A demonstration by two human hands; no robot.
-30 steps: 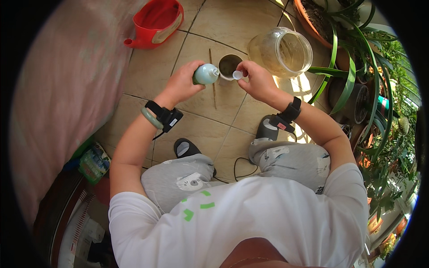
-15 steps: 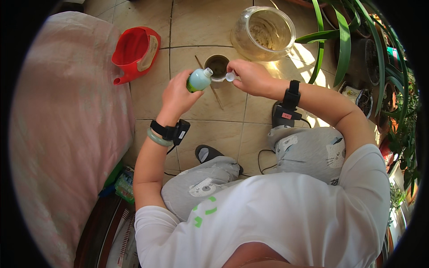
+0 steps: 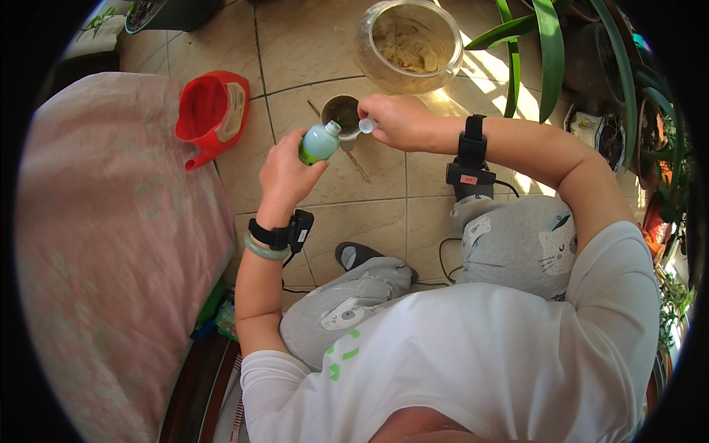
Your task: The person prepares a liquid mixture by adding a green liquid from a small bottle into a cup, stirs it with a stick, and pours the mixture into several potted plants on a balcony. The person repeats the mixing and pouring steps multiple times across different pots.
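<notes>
Above the beige tiled floor [image 3: 325, 44], near its far edge in the view, the left hand [image 3: 284, 170] is closed around a small pale green plastic bottle [image 3: 319, 142], which is tilted with its open white neck pointing up and to the right. Just beside that neck, the right hand [image 3: 399, 122] pinches a small white bottle cap [image 3: 366, 125] between its fingertips, the rest of the hand curled narrow. Bottle and cap are close together but whether they touch cannot be told. Directly beneath both, on the floor, stands a small round dark-rimmed cup [image 3: 341, 112] with a thin wooden stick [image 3: 360, 167] lying across the tiles under it. Beyond the cup, at the far edge, sits a large clear glass jar [image 3: 410, 43] with brownish matter inside. Well to the left lies a red plastic watering can [image 3: 210, 114], beside a pink patterned cloth-covered surface [image 3: 111, 244]. Long green plant leaves [image 3: 550, 52] arch over the floor at the far right corner. Both wrists carry black strapped bands, and the left also a pale green bangle [image 3: 264, 251].
</notes>
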